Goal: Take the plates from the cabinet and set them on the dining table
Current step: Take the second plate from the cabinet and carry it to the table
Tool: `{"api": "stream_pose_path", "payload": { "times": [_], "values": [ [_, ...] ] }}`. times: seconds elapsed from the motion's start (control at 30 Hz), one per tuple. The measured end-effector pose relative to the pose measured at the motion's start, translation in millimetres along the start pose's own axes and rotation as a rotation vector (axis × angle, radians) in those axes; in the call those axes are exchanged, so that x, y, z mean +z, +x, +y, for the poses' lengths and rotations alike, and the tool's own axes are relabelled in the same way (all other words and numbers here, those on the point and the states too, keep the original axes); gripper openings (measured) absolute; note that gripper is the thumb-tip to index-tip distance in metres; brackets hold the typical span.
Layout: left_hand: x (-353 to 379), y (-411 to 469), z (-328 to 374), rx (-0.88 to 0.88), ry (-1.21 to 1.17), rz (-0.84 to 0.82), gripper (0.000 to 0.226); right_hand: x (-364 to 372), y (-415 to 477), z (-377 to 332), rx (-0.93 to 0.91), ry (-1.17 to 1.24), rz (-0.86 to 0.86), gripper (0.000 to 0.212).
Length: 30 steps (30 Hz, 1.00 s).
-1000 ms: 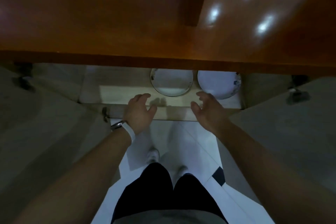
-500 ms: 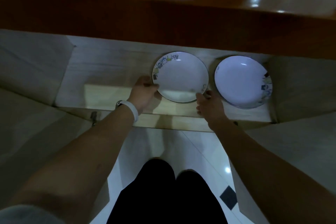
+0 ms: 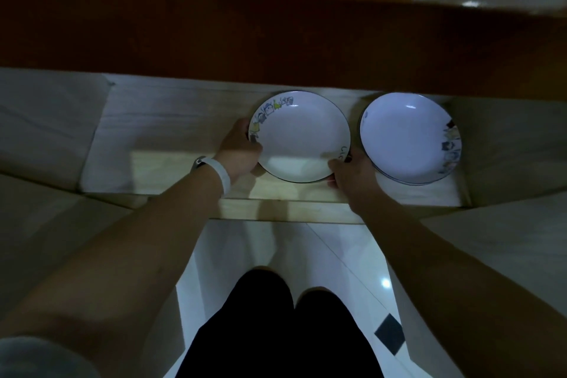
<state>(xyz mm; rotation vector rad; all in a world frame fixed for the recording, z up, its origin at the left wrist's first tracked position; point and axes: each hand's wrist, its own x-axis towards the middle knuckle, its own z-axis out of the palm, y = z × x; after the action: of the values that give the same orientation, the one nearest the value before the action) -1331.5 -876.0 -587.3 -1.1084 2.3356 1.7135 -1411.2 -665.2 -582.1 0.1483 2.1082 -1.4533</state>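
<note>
Your left hand (image 3: 237, 152) grips the left rim of the near plate (image 3: 302, 138), thumb curled over the edge by the cartoon print, the other fingers tucked under and hidden. Your right hand (image 3: 352, 176) clasps the same plate at its front right rim, thumb on top beside the dark lettering, fingers closed beneath it. That plate sits on the cabinet shelf (image 3: 171, 163), close to the shelf's front edge and a little right of its middle; whether it has lifted clear of the wood you cannot tell. A second plate (image 3: 409, 138) lies just beside it toward the shelf's right end, near the right wall, untouched. A white wristband (image 3: 222, 175) circles your left wrist.
</note>
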Motion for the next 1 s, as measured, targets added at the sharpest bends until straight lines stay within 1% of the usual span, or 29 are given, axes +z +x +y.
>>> {"api": "stream_pose_path", "payload": {
  "times": [0.13,0.2,0.27,0.37,0.5,0.63,0.73,0.83,1.0],
  "values": [
    [-9.0,-27.3,6.6,0.023,-0.042,-0.004,0.04,-6.5,-24.4,-8.0,-0.046,-0.061,-0.026,0.021],
    [-13.4,-43.9,9.3,0.024,-0.075,0.007,0.039,-10.7,-39.6,-13.8,-0.043,-0.083,-0.039,0.024],
    [-16.7,-61.5,10.6,0.027,-0.118,0.016,0.041,-16.0,-56.8,-21.4,-0.035,-0.1,-0.055,0.024],
    [-18.5,-94.7,15.2,-0.014,-0.198,0.006,0.046,-26.5,-83.5,-30.0,-0.023,-0.14,-0.072,0.026],
    [-18.4,-142.0,18.2,-0.035,-0.153,-0.007,0.048,-45.7,-122.2,-35.6,-0.037,-0.212,-0.12,0.026],
    [-16.4,-194.6,27.6,-0.09,-0.212,-0.022,0.051,-65.8,-161.4,-38.1,-0.007,-0.244,-0.153,0.023],
    [-13.3,-234.4,42.8,-0.1,-0.279,-0.018,0.052,-83.3,-192.9,-39.8,-0.004,-0.23,-0.181,0.02],
    [-10.6,-274.1,63.5,-0.13,-0.363,-0.004,0.054,-102.4,-225.4,-47.3,-0.003,-0.178,-0.182,0.027],
    [-7.6,-327.8,93.5,-0.082,-0.387,0.056,0.055,-138.8,-272.7,-62.0,-0.028,-0.171,-0.15,0.029]
  ]
}}
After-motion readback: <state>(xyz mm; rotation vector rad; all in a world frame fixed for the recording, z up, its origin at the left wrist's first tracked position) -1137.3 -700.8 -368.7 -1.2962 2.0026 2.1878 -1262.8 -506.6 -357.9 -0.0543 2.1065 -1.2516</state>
